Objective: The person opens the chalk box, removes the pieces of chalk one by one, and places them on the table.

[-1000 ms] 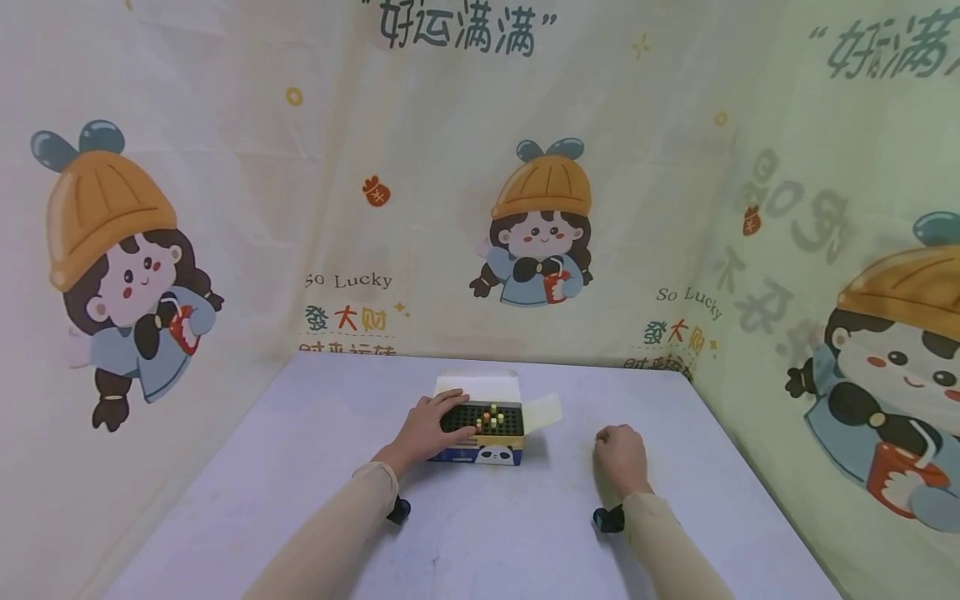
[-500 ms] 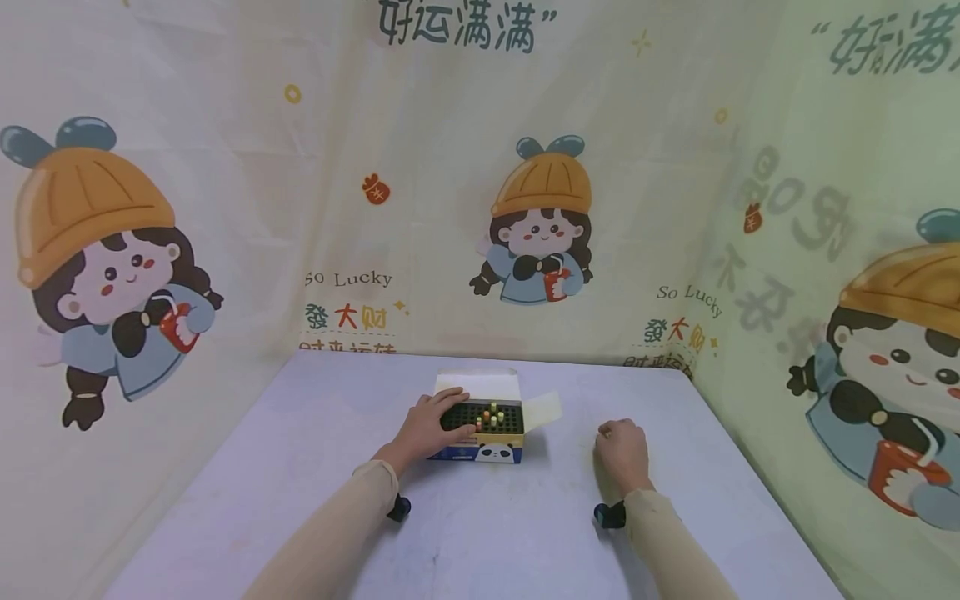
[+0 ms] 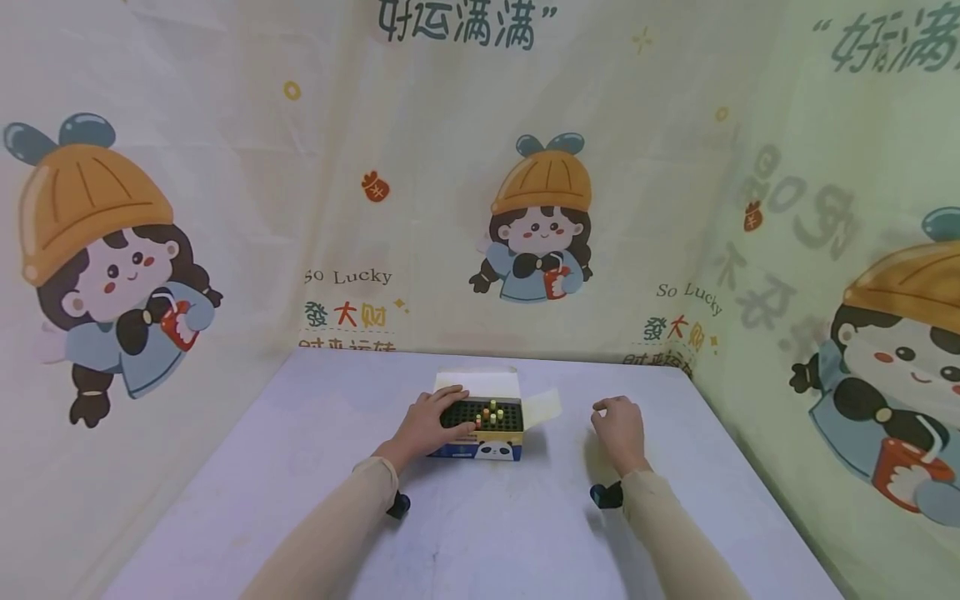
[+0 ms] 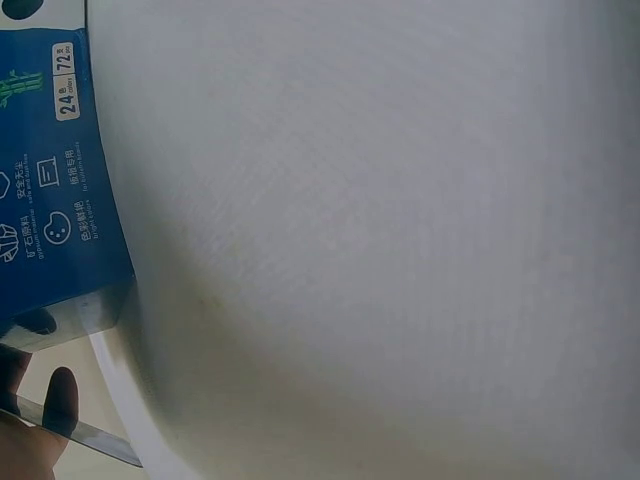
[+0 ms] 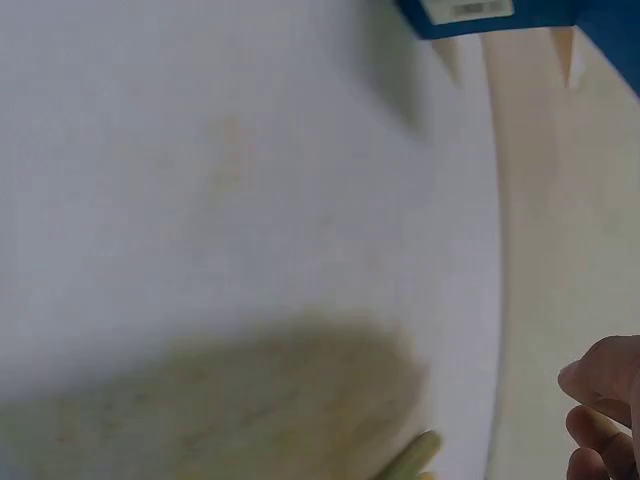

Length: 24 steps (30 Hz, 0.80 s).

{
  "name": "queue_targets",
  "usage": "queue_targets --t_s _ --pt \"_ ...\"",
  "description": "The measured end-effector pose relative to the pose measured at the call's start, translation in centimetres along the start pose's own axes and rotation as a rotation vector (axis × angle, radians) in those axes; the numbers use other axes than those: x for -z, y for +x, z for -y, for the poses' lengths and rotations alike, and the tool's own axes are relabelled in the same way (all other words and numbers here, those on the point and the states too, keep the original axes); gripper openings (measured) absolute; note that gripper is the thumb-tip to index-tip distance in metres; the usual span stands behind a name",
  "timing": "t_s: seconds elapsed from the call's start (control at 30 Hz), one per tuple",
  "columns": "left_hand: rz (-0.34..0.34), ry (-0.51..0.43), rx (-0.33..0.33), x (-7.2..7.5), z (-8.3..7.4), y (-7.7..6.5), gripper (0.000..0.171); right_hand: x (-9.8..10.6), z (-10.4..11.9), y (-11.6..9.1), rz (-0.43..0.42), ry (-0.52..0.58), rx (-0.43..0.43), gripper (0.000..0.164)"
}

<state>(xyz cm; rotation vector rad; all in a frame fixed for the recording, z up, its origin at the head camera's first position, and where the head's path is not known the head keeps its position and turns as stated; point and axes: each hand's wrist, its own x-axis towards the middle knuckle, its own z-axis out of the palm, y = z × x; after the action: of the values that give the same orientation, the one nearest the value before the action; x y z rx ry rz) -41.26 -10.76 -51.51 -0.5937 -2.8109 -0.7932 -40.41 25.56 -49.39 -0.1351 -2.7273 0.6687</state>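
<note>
On the table stands a blue and yellow chalk box (image 3: 495,451) with a panda on its front. Its black insert (image 3: 512,425) has many holes, and several yellow and orange chalk sticks (image 3: 493,412) stand upright toward its right side. My left hand (image 3: 426,423) grips the box's left end, thumb across the front rim and fingers over the back. Right of the box, my right hand (image 3: 622,427) is held with curled fingers above the table. Olive and yellow chalk sticks (image 5: 413,457) show under it in the right wrist view, their other ends cut off by the frame.
The white lid (image 3: 477,383) of the box stands raised behind it, and a side flap (image 3: 542,407) sticks out to the right. Cloth with printed cartoon figures (image 3: 537,225) hangs around the white table (image 3: 480,533). Black wrist cameras (image 3: 606,496) sit near the sleeves.
The right hand has lifted slightly and shifted a little to the left, its thumb and forefinger now pointing toward the box. My left hand and the box stay where they were.
</note>
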Motion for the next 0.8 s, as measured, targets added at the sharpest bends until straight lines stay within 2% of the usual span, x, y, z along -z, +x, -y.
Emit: queue_targets --t_s 0.33,0.47,0.63,0.8 --pt "0.001 -0.032 0.007 0.0 0.0 -0.2 0.076 0.9 5.3 0.4 -0.104 0.048 0.131 0.018" --pt "0.001 -0.028 0.006 -0.1 0.1 0.0 0.077 0.9 7.7 0.5 -0.135 0.097 0.145 0.017" --pt "-0.008 -0.021 -0.002 -0.2 0.2 0.1 0.077 0.8 10.6 0.0 -0.091 0.139 0.172 0.016" --pt "-0.005 -0.018 -0.009 -0.4 0.4 0.0 0.076 0.0 12.5 -0.8 -0.048 0.143 0.220 0.015"
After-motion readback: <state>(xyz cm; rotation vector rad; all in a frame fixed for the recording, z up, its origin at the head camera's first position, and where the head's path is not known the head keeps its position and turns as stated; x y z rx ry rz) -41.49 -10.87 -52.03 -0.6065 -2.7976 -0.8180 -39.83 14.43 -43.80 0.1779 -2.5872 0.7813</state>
